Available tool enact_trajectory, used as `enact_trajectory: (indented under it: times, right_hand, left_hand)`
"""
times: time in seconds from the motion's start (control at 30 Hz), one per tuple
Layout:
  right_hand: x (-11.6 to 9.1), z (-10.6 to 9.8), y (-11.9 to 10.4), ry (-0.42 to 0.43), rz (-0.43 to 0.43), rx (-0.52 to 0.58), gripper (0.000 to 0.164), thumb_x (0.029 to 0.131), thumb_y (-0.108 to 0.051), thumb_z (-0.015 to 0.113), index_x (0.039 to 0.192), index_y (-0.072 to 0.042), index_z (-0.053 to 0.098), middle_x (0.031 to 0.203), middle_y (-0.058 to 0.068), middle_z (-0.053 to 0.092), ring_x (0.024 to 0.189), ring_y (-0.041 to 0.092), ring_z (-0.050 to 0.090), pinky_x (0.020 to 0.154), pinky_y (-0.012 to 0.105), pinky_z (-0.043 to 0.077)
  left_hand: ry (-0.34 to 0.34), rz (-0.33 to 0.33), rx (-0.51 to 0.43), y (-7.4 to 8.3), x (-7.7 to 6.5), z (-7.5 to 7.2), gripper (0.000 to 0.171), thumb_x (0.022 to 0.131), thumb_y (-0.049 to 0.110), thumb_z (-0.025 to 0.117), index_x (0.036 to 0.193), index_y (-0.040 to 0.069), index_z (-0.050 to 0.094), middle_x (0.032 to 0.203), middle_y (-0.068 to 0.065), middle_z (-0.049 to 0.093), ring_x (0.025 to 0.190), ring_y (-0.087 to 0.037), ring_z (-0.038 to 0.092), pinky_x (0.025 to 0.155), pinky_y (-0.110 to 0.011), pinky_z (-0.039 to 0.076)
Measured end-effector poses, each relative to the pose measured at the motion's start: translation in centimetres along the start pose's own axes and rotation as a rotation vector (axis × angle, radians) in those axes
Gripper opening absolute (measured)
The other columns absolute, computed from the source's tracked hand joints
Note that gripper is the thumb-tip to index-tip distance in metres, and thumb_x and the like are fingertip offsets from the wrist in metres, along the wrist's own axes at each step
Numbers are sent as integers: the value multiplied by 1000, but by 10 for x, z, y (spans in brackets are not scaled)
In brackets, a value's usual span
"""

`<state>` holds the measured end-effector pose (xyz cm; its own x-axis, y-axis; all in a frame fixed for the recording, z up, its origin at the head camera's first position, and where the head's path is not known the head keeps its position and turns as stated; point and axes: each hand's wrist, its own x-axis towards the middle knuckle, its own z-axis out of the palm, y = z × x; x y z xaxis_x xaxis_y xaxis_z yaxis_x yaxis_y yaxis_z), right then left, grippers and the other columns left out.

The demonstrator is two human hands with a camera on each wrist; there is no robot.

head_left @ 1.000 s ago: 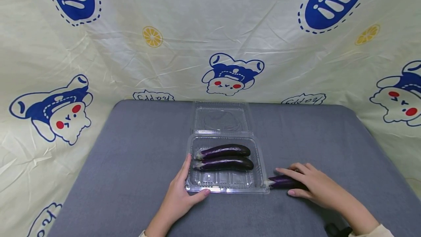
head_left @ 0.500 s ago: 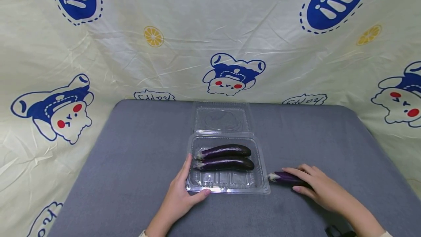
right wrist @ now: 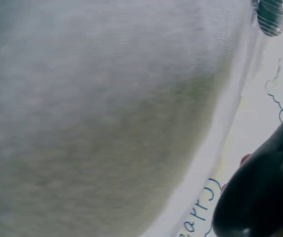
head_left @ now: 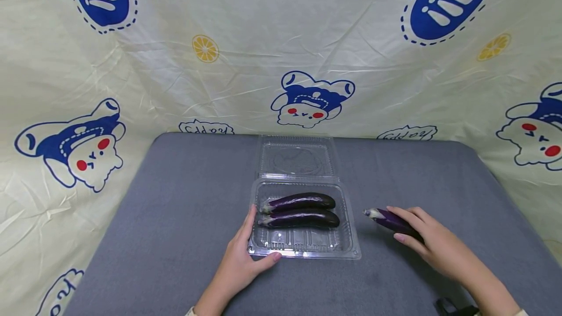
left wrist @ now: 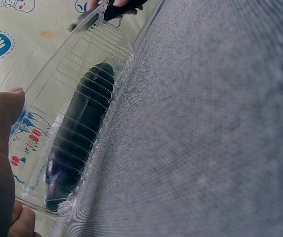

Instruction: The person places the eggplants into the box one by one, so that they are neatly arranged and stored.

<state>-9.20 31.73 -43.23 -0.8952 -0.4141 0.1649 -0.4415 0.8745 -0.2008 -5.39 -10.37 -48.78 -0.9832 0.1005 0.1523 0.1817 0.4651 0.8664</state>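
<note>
A clear plastic clamshell box (head_left: 307, 252) lies on the table with its lid (head_left: 296, 157) folded back. Two dark purple eggplants rest side by side inside it, the farther eggplant (head_left: 303, 201) just behind the nearer eggplant (head_left: 303, 218). At the box's front left corner, my left hand (head_left: 241, 257) holds the rim, thumb along the front and fingers on the left side. To the right of the box, my right hand (head_left: 434, 243) grips a third eggplant (head_left: 395, 223), its pale stem end pointing left and tilted up. That eggplant's dark rounded end (right wrist: 250, 207) looms large in the right wrist view.
A grey cloth covers the table (head_left: 189, 199). Behind and beside it hangs a cream curtain (head_left: 246, 91) printed with cartoon figures. A small black object (head_left: 452, 307) shows by the right wrist at the bottom edge.
My right hand has raised the third eggplant from the table beside the box and drawn it slightly right and away from me, stem end up. The left hand and box stay put.
</note>
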Motion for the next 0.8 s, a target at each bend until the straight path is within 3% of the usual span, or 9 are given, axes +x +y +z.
enact_trajectory:
  times: [0.2,0.8]
  right_hand:
    - [9,-10,-9,18,12,8,60,93,-30,70,148,-25,46,115,0,60,97,18,60,72,43,53]
    - [36,-22,-29,144,-120,-59,67,85,-26,78,146,-30,51,115,-5,63,97,13,58,72,41,52]
  left_hand:
    - [3,2,3,0,0,0,113,73,51,84,160,22,17,165,-1,23,148,-25,30,118,-51,30]
    - [7,4,9,0,0,0,113,74,50,84,160,23,17,165,0,24,148,-25,31,118,-52,32]
